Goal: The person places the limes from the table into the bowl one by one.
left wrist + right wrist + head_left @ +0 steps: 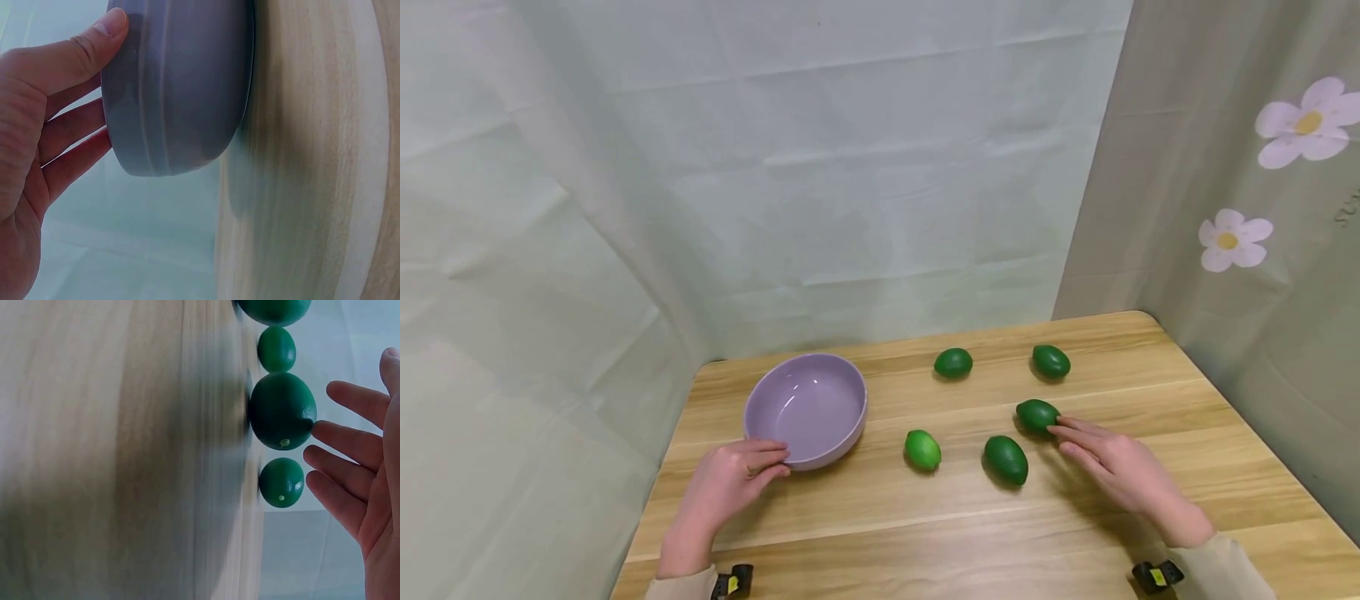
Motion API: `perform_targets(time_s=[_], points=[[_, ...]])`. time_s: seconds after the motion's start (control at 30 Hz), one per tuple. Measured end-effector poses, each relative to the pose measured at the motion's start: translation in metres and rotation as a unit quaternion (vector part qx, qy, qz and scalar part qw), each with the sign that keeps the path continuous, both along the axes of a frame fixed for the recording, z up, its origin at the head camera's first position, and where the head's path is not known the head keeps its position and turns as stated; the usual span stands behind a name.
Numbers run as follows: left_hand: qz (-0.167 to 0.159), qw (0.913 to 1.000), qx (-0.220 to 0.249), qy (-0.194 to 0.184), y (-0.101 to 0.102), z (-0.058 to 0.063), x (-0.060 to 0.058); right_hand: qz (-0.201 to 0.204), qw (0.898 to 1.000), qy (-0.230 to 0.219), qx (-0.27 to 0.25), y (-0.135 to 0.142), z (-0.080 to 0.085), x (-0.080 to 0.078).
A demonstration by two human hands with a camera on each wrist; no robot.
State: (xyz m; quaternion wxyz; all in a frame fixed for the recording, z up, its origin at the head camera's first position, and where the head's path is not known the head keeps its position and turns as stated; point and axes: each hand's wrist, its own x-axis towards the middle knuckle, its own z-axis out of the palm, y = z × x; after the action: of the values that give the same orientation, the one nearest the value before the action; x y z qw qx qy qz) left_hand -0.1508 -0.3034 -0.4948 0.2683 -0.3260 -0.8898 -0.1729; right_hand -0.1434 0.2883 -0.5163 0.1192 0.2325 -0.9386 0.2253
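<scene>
A purple bowl [808,408] stands on the left of the table with nothing in it. My left hand [722,483] pinches its near left rim. In the left wrist view the thumb [103,31] lies on the outer wall and the other fingers reach behind the rim. To the right, my right hand [1120,467] has its fingers stretched out at a dark green lime [1036,415]. Its fingertips touch or nearly touch that lime, with no grip around it. Closer to the front lies another dark green lime [1006,460]. A brighter green lime [922,450] sits between it and the bowl.
Toward the back of the wooden table [940,533] lie two more dark green limes, one at centre [953,363] and one farther right [1051,362]. Pale curtains [880,183] hang behind and at both sides. A black strap device [1157,575] is on the right wrist.
</scene>
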Motion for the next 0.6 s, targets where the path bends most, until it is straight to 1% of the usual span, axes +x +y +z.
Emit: perform_targets(time_s=[0.23,0.6], points=[[-0.006,1.0000,0.007,0.003,0.0003,-0.0011,-0.0007,-0.001,1.000,0.012,-0.001,-0.0002,0.0005,0.0000],[-0.004,0.9999,-0.010,0.001,-0.0002,-0.0035,-0.0032,-0.005,1.000,0.022,0.001,0.0012,0.0020,0.0020]])
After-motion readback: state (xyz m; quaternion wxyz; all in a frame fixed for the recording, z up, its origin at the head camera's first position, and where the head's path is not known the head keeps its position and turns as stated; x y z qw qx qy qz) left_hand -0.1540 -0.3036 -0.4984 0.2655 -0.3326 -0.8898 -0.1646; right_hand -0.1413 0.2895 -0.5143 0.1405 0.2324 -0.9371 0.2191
